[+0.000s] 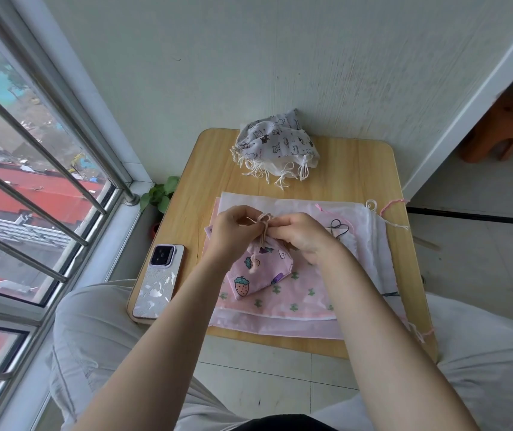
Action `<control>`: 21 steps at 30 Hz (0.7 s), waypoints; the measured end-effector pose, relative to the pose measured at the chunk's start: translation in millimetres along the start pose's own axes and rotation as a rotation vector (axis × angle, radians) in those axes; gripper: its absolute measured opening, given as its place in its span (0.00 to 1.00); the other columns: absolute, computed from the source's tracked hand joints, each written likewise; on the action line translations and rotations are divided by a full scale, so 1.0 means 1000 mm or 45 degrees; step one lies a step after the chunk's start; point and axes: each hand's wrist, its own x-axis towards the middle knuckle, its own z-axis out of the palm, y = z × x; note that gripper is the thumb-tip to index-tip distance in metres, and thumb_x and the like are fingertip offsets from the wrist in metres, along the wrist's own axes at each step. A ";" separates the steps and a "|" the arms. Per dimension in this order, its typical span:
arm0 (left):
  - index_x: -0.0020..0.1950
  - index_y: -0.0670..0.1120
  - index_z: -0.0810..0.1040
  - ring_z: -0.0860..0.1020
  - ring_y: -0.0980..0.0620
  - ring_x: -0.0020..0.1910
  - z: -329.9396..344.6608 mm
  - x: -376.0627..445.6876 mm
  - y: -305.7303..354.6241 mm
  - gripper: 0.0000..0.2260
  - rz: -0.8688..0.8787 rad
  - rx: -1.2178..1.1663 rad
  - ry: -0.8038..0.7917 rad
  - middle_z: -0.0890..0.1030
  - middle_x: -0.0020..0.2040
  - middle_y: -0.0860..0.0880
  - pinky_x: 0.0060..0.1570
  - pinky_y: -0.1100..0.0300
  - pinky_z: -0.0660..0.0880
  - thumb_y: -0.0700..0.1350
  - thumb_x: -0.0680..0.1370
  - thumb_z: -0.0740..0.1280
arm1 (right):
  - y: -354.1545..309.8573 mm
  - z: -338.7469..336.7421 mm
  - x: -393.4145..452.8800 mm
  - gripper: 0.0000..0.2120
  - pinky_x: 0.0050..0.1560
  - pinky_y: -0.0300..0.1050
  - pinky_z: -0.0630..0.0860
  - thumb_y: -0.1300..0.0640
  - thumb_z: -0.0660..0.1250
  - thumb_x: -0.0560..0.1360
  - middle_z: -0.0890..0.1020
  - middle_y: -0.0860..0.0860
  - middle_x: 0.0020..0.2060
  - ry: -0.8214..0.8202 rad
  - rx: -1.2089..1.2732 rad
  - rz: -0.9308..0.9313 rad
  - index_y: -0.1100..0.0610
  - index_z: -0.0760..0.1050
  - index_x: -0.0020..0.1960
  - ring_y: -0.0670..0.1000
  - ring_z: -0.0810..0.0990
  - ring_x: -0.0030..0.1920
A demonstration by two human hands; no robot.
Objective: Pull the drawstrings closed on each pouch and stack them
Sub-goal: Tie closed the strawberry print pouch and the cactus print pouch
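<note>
A small pink pouch with strawberry prints (256, 270) sits on a pile of flat pink and white pouches (305, 309) in the middle of the wooden table (354, 169). Its neck is gathered tight. My left hand (231, 233) and my right hand (300, 234) both pinch its beige drawstring (264, 223) just above the gathered neck. At the table's far edge lies a heap of grey-white pouches with cat prints (277, 143), their white cords hanging loose toward me.
A phone in a pale case (158, 281) lies at the table's left edge. A wall stands right behind the table, a barred window on the left. A small potted plant (160, 194) sits by the window sill. My knees flank the table.
</note>
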 end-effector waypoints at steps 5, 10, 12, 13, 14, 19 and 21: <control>0.44 0.41 0.82 0.79 0.55 0.35 -0.003 0.000 0.002 0.02 -0.123 -0.188 -0.094 0.82 0.38 0.46 0.38 0.64 0.76 0.36 0.74 0.71 | -0.002 -0.002 -0.001 0.03 0.35 0.33 0.74 0.62 0.71 0.73 0.83 0.50 0.35 0.112 0.050 0.038 0.57 0.82 0.47 0.45 0.80 0.36; 0.43 0.41 0.83 0.78 0.45 0.40 -0.004 0.001 0.006 0.03 -0.184 -0.277 -0.261 0.81 0.40 0.41 0.45 0.52 0.74 0.38 0.75 0.69 | -0.004 0.002 0.002 0.04 0.38 0.38 0.71 0.58 0.70 0.74 0.78 0.48 0.35 0.228 -0.058 -0.049 0.54 0.76 0.42 0.46 0.76 0.37; 0.43 0.40 0.82 0.79 0.47 0.39 -0.003 0.001 0.007 0.04 -0.216 -0.274 -0.273 0.82 0.39 0.42 0.44 0.55 0.75 0.40 0.73 0.69 | -0.003 0.002 0.004 0.05 0.35 0.37 0.70 0.60 0.69 0.73 0.76 0.47 0.34 0.309 -0.145 -0.096 0.53 0.74 0.41 0.46 0.74 0.35; 0.42 0.40 0.82 0.79 0.47 0.38 -0.003 0.000 0.010 0.07 -0.236 -0.252 -0.277 0.82 0.38 0.43 0.43 0.56 0.76 0.42 0.71 0.68 | -0.003 0.002 0.005 0.05 0.35 0.37 0.71 0.61 0.67 0.73 0.76 0.47 0.35 0.352 -0.176 -0.115 0.53 0.74 0.42 0.46 0.74 0.35; 0.42 0.39 0.81 0.80 0.48 0.38 -0.003 0.000 0.010 0.09 -0.251 -0.239 -0.283 0.81 0.38 0.43 0.42 0.56 0.76 0.43 0.70 0.66 | -0.004 0.001 0.005 0.04 0.36 0.38 0.71 0.62 0.66 0.74 0.78 0.48 0.36 0.389 -0.189 -0.130 0.54 0.75 0.42 0.47 0.75 0.36; 0.42 0.36 0.77 0.77 0.45 0.44 -0.003 0.000 0.009 0.11 -0.346 -0.212 -0.259 0.78 0.42 0.42 0.49 0.52 0.73 0.41 0.73 0.58 | -0.008 -0.001 0.005 0.13 0.38 0.38 0.77 0.64 0.57 0.78 0.83 0.54 0.36 0.437 0.144 -0.073 0.66 0.80 0.48 0.51 0.81 0.37; 0.40 0.41 0.77 0.76 0.45 0.48 0.000 0.000 0.011 0.10 -0.357 -0.123 -0.233 0.77 0.45 0.44 0.52 0.53 0.71 0.43 0.75 0.58 | -0.012 0.000 0.004 0.13 0.42 0.43 0.78 0.63 0.56 0.79 0.84 0.56 0.36 0.317 0.539 -0.013 0.64 0.79 0.48 0.54 0.82 0.39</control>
